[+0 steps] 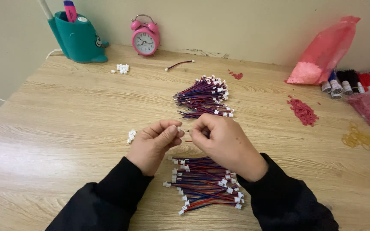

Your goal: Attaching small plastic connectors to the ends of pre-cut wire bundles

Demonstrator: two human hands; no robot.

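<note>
My left hand (156, 143) pinches a small white plug connector (178, 128) between thumb and forefinger. My right hand (221, 141) is closed on the thin red and blue wire (187, 131) that meets that connector. Both hands hover over the wooden table (65, 128), just above a near pile of red and blue wire leads with white plugs (204, 184). A second pile of the same leads (204, 97) lies farther back, beyond my hands.
Small white connectors lie loose left of my hand (131, 136) and farther back (122, 68). A single lead (179, 64), a pink alarm clock (145, 38), a teal pen holder (79, 39), pink bags (324, 53), thread spools (341, 83), red bits (302, 112) and yellow rubber bands (358, 137) line the back and right.
</note>
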